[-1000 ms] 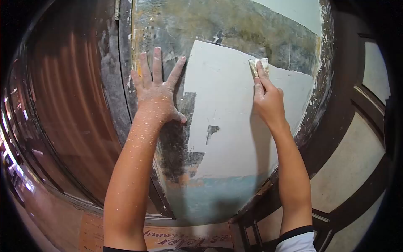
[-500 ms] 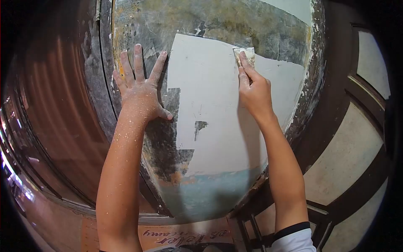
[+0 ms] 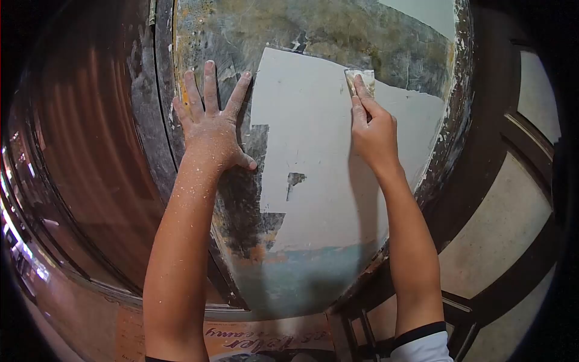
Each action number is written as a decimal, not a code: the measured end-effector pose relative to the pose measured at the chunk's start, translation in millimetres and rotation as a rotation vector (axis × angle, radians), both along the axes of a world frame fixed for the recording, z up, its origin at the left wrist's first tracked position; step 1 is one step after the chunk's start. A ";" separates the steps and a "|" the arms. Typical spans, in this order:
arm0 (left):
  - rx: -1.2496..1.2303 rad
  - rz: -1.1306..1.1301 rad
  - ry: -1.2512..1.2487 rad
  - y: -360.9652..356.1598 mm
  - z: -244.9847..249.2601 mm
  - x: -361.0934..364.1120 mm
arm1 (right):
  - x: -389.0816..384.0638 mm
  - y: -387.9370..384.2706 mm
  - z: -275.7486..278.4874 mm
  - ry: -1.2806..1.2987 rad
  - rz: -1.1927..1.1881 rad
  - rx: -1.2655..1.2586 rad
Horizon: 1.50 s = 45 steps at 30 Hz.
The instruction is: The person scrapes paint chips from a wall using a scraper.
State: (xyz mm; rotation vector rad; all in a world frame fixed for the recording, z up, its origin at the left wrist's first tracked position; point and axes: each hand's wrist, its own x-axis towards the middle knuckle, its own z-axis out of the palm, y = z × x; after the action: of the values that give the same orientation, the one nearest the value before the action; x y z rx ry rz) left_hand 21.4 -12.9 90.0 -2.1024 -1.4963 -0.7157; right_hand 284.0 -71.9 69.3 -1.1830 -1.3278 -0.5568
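Note:
My left hand [image 3: 212,130] lies spread against the dark, stained wall [image 3: 241,24], its fingers wide apart and dusted white. Under my right hand [image 3: 375,130] is a small putty knife [image 3: 363,79], its blade smeared with white and pressed to the wall. Two of my fingers stretch along the blade; its handle is hidden in my grip. The blade sits at the upper edge of a smooth white layer of putty [image 3: 319,133]. A small dark bare spot [image 3: 295,180] shows within that layer, and the layer's left edge is stepped.
Dark wooden frames with pale panels [image 3: 497,199] stand at the right. A reddish-brown glossy panel [image 3: 84,151] is on the left. Below the wall's bluish lower part lies printed cardboard [image 3: 271,338]. Rough, flaking paint [image 3: 455,96] edges the wall.
The whole view has shifted slightly, so the wall and both hands appear a little further right. Against the wall, my left hand and the putty knife look nearly still.

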 end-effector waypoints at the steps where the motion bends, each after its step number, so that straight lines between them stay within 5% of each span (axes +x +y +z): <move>1: -0.005 -0.001 -0.001 1.2 -1.1 -0.1 | 0.4 -0.5 -1.0 -0.004 0.008 0.005; 13: -0.015 -0.002 -0.011 -0.2 1.7 0.7 | -13.9 -9.6 13.4 0.061 -0.088 -0.140; 14: -0.012 -0.002 -0.010 -0.7 1.2 1.1 | -9.2 0.3 12.8 -0.045 -0.039 0.038; 21: -0.009 0.000 -0.004 -0.9 1.2 0.5 | 13.6 -5.8 11.6 -0.103 -0.110 -0.096; 23: -0.011 0.004 -0.001 -1.6 1.0 0.9 | 17.0 -3.2 15.3 -0.205 -0.069 0.039; 45: -0.053 -0.007 -0.012 -5.4 3.9 1.1 | 25.1 -22.5 25.7 -0.268 -0.080 -0.215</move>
State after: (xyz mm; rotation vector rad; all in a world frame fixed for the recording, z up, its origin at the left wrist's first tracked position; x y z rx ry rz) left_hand 22.5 -18.2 93.9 -2.1466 -1.5313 -0.6999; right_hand 309.1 -94.4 95.0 -1.3766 -1.6047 -0.6604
